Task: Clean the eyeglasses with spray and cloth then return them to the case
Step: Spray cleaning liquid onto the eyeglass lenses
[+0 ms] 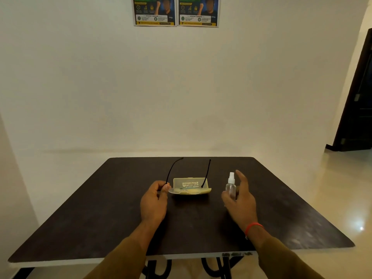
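My left hand [154, 200] pinches the left corner of the eyeglasses [184, 190], whose clear lenses hover in front of the case while the thin black temples point away from me. The pale yellow case [191, 183] lies open on the dark table [100, 218] just behind the lenses. No cloth is visible. A small clear spray bottle [230, 185] with a white nozzle stands upright to the right of the case. My right hand [239, 196] is right beside the bottle, fingers spread around it, thumb low on its front; a firm grip cannot be made out.
The table stands against a white wall with two posters [175, 11] high up. A dark door [358, 97] is at the right, and glossy pale floor lies beyond the table's right edge. Black table legs show below the near edge.
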